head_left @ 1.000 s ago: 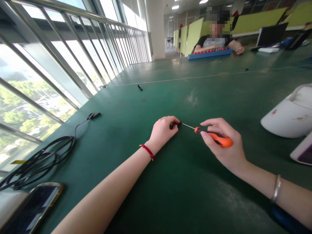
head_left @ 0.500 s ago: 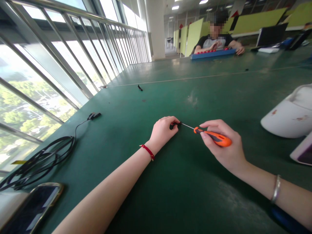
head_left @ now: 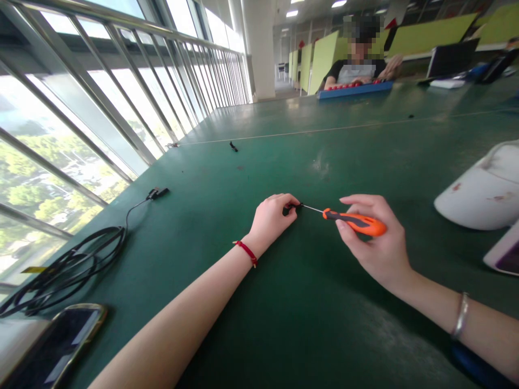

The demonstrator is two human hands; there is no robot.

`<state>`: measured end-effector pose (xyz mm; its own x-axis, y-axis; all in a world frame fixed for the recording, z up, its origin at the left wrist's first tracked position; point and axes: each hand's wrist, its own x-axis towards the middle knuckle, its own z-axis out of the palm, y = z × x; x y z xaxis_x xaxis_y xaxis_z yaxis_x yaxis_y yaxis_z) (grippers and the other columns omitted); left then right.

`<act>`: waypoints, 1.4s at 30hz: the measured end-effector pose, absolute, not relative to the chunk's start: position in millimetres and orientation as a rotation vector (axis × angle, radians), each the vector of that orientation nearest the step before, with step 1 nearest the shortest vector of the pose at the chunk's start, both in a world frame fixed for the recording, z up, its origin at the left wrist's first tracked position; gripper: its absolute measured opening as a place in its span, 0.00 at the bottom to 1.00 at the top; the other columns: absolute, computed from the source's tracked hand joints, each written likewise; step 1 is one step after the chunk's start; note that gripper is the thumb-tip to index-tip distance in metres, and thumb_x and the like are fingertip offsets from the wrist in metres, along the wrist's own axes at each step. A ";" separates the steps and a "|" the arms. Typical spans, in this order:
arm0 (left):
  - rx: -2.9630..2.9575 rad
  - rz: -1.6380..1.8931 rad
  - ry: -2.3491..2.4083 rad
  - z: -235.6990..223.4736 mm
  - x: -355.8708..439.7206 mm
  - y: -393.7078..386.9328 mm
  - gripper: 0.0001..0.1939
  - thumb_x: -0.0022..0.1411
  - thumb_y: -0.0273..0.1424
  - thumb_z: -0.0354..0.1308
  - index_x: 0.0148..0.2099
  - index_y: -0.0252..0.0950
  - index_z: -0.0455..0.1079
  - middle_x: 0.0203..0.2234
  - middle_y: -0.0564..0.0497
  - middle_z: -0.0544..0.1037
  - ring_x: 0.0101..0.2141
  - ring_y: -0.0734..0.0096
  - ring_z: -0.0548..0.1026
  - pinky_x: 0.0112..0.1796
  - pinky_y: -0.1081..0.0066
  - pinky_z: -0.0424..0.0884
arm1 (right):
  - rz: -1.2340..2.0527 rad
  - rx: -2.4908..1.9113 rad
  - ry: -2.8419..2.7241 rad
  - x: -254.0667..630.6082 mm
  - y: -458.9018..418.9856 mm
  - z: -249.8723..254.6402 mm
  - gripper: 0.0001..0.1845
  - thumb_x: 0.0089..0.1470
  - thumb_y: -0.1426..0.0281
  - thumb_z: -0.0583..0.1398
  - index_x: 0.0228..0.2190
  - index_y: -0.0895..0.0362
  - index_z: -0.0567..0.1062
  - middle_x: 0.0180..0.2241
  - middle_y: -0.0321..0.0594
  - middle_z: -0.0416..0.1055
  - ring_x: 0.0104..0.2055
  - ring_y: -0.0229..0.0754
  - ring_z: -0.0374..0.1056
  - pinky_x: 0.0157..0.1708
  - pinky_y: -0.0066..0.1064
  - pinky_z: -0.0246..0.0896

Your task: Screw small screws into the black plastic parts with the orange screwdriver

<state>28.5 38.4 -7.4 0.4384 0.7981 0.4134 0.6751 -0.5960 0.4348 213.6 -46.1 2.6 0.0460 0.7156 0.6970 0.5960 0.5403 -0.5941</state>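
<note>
My left hand [head_left: 274, 214] rests on the green table, thumb and fingers pinched round a small black part [head_left: 292, 206]. Most of that part is hidden, so its kind cannot be made out. An orange and dark grey screwdriver [head_left: 359, 222] points left, its thin shaft reaching the black part at my left fingertips. In my right hand [head_left: 383, 243] the handle's butt lies against the palm and the thumb touches its side. The index finger is lifted off the handle.
A coiled black cable [head_left: 87, 259] and a phone [head_left: 57, 346] lie at the left. On the right stands a white container [head_left: 478, 189]. A small black piece [head_left: 233, 146] lies farther back. Across the green table [head_left: 275, 167] a person sits behind a blue tray [head_left: 354, 91] with red pieces.
My right index finger and thumb have spread away from the screwdriver's handle, which has turned a little. My left hand stays in place. The person opposite has raised one hand.
</note>
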 end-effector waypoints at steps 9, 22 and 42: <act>2.486 0.862 1.303 -5.6 29.6 37.3 0.10 0.56 0.24 0.52 0.38 0.38 0.72 0.34 0.53 0.78 0.36 0.69 0.74 0.38 0.70 0.70 | 0.233 -1.185 -1.731 210.9 -46.0 8.9 0.06 0.49 0.70 0.59 0.33 0.54 0.69 0.21 0.33 0.70 0.23 0.37 0.66 0.25 0.32 0.60; 2.485 0.863 1.300 -6.5 29.0 38.5 0.10 0.56 0.25 0.52 0.39 0.39 0.72 0.34 0.53 0.78 0.37 0.69 0.74 0.39 0.70 0.70 | 0.242 -1.161 -1.635 214.2 -43.2 3.8 0.19 0.47 0.69 0.61 0.43 0.53 0.66 0.24 0.35 0.65 0.27 0.40 0.65 0.29 0.35 0.64; 2.491 0.881 1.282 -8.0 28.8 39.1 0.10 0.56 0.25 0.52 0.39 0.38 0.72 0.33 0.54 0.78 0.35 0.70 0.74 0.38 0.71 0.70 | 0.157 -1.202 -1.640 212.3 -46.8 5.4 0.08 0.50 0.69 0.60 0.35 0.53 0.69 0.24 0.33 0.68 0.27 0.37 0.66 0.31 0.33 0.62</act>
